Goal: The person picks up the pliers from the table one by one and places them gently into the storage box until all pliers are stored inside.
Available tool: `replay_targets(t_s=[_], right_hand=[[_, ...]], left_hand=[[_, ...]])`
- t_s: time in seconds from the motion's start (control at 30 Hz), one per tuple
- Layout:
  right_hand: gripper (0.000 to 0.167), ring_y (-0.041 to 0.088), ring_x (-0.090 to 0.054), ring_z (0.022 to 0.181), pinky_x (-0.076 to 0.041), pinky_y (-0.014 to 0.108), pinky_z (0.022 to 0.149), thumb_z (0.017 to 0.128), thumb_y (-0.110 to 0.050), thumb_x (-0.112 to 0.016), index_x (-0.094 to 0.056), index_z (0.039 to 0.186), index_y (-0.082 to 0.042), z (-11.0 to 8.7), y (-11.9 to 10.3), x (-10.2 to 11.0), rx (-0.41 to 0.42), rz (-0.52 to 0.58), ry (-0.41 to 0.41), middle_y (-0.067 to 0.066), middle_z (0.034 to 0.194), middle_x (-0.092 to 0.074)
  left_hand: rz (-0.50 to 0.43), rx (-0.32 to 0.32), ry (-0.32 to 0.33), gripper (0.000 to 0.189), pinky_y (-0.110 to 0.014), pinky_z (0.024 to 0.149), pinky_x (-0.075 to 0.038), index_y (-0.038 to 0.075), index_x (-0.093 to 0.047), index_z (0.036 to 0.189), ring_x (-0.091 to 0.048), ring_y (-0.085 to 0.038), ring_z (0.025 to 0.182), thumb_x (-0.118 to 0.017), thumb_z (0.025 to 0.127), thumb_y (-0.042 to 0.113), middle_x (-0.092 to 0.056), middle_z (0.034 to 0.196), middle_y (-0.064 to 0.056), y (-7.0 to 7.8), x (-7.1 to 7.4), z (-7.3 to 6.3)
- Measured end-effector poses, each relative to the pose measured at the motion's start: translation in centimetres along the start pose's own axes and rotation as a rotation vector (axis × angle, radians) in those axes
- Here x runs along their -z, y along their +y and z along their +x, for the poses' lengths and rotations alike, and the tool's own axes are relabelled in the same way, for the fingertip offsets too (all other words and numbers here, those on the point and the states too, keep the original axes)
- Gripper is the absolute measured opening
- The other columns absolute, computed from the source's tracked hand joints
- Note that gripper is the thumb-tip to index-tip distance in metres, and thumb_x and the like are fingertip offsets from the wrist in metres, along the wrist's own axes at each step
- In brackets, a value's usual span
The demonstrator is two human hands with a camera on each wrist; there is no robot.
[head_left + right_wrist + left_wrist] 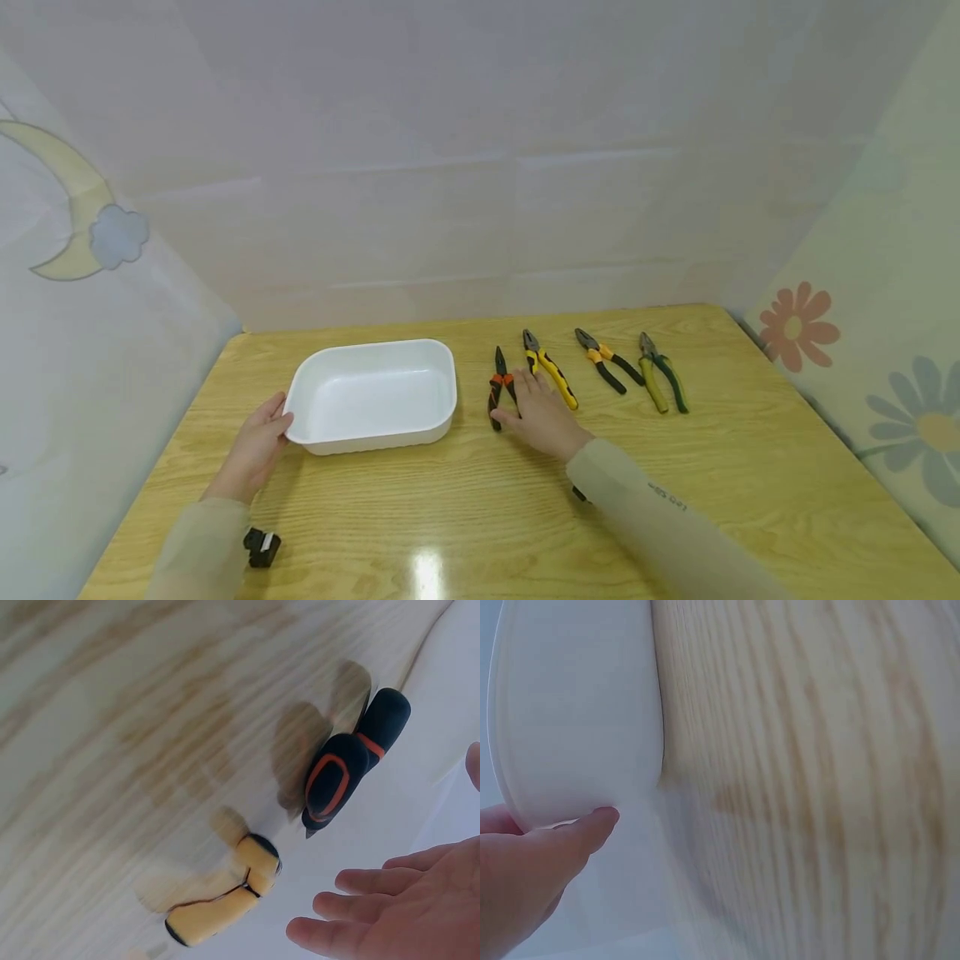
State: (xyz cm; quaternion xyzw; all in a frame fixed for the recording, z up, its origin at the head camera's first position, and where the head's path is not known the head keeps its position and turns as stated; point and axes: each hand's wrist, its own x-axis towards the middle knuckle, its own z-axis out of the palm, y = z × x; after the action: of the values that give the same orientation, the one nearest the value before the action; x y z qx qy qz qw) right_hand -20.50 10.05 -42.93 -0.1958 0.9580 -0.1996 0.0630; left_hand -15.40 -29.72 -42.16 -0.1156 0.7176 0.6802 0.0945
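Note:
At the left end of a white plastic tray, my left hand pinches the rim near the front corner. The left wrist view shows the thumb against the tray's outer wall, with the other fingers partly hidden behind it. My right hand hovers over needle-nose pliers with black and red handles, partly covering them. Its fingers are spread and hold nothing; in the right wrist view they lie beside those pliers' handles. Just right are combination pliers with yellow and black handles.
Farther right on the wooden table lie pliers with orange and black handles and pliers with green handles. Papered walls border the table at the back and both sides.

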Motion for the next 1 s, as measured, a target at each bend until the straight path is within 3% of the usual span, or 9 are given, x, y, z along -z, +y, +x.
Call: replay_targets(t_s=[0.47, 1.0], right_hand=[[0.082, 0.050, -0.018, 0.140, -0.024, 0.072, 0.103, 0.098, -0.047, -0.052, -0.023, 0.150, 0.009, -0.1, 1.4, 0.4, -0.015, -0.093, 0.036, 0.032, 0.152, -0.023], [0.077, 0.054, -0.016, 0.138, -0.020, 0.075, 0.102, 0.100, -0.040, -0.052, -0.020, 0.150, 0.009, -0.8, 3.6, 1.3, -0.019, -0.087, 0.051, 0.035, 0.151, -0.021]], left_hand=[[0.014, 0.002, -0.008, 0.060, -0.040, 0.117, -0.009, 0.001, 0.019, 0.149, 0.009, -0.027, 0.145, -0.022, 0.106, 0.008, 0.017, 0.158, -0.014, -0.1, 0.0, -0.1], [0.024, -0.014, 0.013, 0.056, -0.041, 0.117, -0.011, -0.001, 0.012, 0.151, 0.003, -0.028, 0.146, -0.020, 0.106, 0.007, 0.010, 0.159, -0.016, 0.0, -0.2, 0.1]])
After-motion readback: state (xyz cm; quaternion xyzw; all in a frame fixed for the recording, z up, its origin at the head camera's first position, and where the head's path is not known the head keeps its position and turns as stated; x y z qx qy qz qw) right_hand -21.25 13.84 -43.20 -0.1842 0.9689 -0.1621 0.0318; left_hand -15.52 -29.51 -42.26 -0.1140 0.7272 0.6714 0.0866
